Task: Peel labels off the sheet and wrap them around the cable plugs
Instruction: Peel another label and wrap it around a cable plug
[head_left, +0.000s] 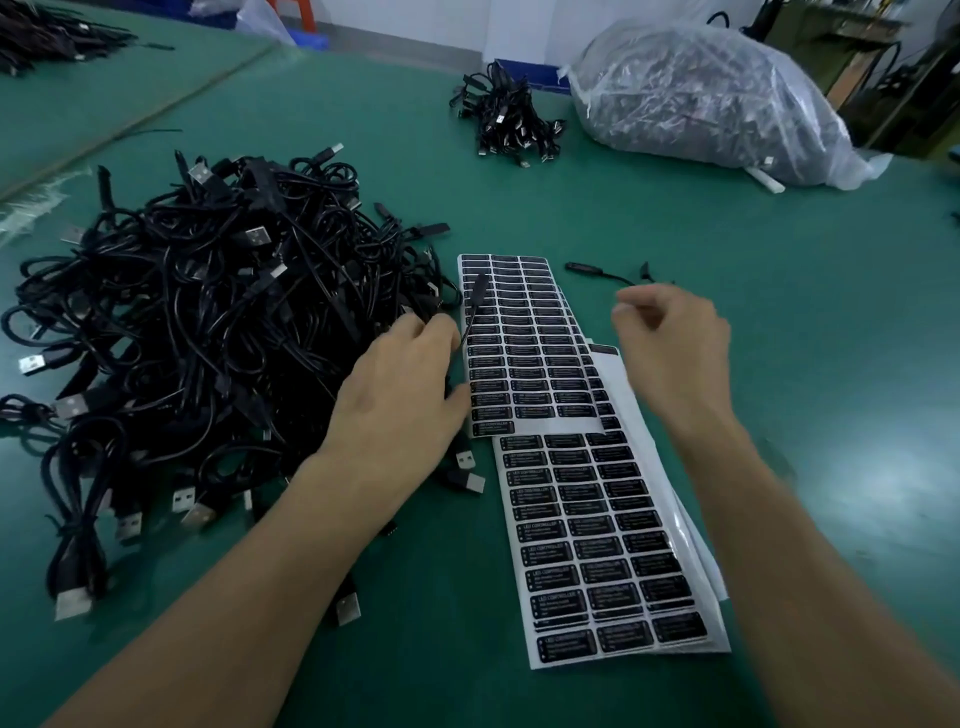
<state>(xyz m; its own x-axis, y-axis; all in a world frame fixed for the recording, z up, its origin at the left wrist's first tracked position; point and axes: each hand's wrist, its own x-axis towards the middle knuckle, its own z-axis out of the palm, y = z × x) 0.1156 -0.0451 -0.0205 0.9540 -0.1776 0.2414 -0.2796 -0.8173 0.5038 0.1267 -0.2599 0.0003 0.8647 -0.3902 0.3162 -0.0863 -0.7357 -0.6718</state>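
Green bench, workshop rm behind: big cable pile to the L of the L hand, clear bag far beyond the R hand, label sheets btwn both hands, long axis running away from the person. L hand grips one cable at the pile's edge, its plug pointing up and away just over the sheets' far L corner. R hand hovers above the sheets' R edge, fingers loosely curled and blurred, can't tell if it pinches anything; it looks nearer the labels, so prob. the one to peel.
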